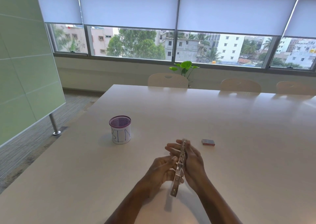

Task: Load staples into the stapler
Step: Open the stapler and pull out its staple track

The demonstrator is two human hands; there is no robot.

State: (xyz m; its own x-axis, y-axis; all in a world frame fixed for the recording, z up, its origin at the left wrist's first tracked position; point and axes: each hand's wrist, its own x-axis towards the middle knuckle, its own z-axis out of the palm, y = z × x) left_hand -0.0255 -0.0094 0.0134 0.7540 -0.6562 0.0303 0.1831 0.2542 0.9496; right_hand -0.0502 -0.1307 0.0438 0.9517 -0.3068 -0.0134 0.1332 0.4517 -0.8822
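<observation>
Mesh cup (120,131) marked BIN at my left on the bench (222,121), small staple box (208,142) lying right, both my hands (193,162) gripping the metal stapler (178,168) between them, raised edge-on.

Stapler (179,168): bare metal, silvery, with a dull sheen; small holes and rivets showed along its narrow face. Table (239,129): smooth pale top with a soft gloss that mirrored the chair backs. Pen cup (120,121): fine purple wire mesh, wrapped in white paper hand-lettered "BIN". Staple box (208,142): small, apparently printed card, matt. Chairs (168,80): cream moulded plastic, one back perforated. Floor (34,138): grey, rough-textured carpet. Blinds (128,4): plain matt cloth.
</observation>
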